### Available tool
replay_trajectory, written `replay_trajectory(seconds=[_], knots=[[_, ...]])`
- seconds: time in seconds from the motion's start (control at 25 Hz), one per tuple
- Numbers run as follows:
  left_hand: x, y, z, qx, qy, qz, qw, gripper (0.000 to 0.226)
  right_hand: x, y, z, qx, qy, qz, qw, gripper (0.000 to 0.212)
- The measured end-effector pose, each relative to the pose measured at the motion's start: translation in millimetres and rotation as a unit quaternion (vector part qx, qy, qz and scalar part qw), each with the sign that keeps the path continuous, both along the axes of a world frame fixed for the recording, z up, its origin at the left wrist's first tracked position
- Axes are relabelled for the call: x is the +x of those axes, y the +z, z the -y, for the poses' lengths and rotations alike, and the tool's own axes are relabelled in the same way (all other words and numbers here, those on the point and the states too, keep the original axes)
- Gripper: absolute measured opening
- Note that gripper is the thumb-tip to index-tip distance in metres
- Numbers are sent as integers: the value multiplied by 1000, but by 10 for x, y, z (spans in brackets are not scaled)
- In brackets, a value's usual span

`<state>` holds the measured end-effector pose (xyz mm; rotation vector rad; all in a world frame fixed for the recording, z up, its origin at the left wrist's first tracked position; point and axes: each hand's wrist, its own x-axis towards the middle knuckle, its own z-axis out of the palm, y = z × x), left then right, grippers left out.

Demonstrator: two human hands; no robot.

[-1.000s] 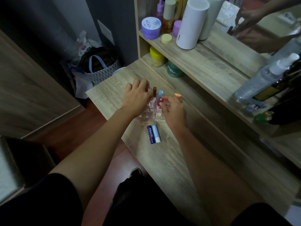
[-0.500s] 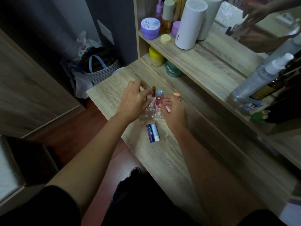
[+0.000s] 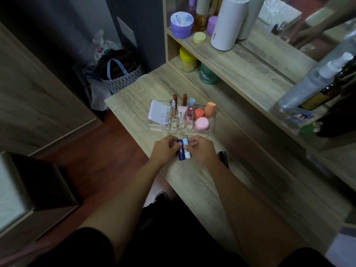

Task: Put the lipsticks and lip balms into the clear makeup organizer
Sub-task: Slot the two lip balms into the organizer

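The clear makeup organizer (image 3: 154, 126) stands on the wooden dressing table (image 3: 192, 182). It holds several upright lipsticks, a white compact (image 3: 158, 115), a pink pot (image 3: 202, 123) and orange items. Just in front of it two lip balms lie side by side: a dark blue one (image 3: 180, 153) and a light blue and white one (image 3: 186, 150). My left hand (image 3: 165, 150) pinches the dark blue balm. My right hand (image 3: 202, 150) pinches the light blue balm. Both balms rest on the table.
A black tube (image 3: 223, 158) lies right of my right hand. Shelves behind hold jars, a white cylinder (image 3: 227, 24) and a spray bottle (image 3: 312, 81). A patterned bag (image 3: 123, 74) sits on the floor at the left. A dark stool (image 3: 36, 189) is near left.
Both hands have drawn back from the organizer toward me and closed on the two lip balms lying in front of it. The organizer's contents are now uncovered.
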<state>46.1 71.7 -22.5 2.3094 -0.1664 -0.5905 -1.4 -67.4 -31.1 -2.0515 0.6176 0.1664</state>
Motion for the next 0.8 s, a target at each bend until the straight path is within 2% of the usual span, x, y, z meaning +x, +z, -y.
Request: replay_trajectory(seconds=[0.16, 0.32, 0.44, 0.56, 0.68, 0.8], knots=[[50, -32, 21, -1, -9, -4, 1000, 26, 47, -67, 40, 37, 3, -15, 999, 29], [95, 25, -74, -22, -6, -6, 1000, 24, 30, -96, 88, 93, 2, -12, 996, 24], [156, 123, -195, -63, -4, 15, 998, 23, 14, -51, 90, 103, 10, 40, 994, 24], [267, 252, -300, -123, 37, 70, 989, 25, 72, 85, 40, 116, -31, 99, 988, 24], [388, 351, -323, -162, 65, 124, 977, 18, 191, 189, -29, 100, -93, 176, 975, 25], [418, 387, -251, -183, 73, 154, 968, 20, 312, 211, -113, 60, -107, 221, 967, 29]])
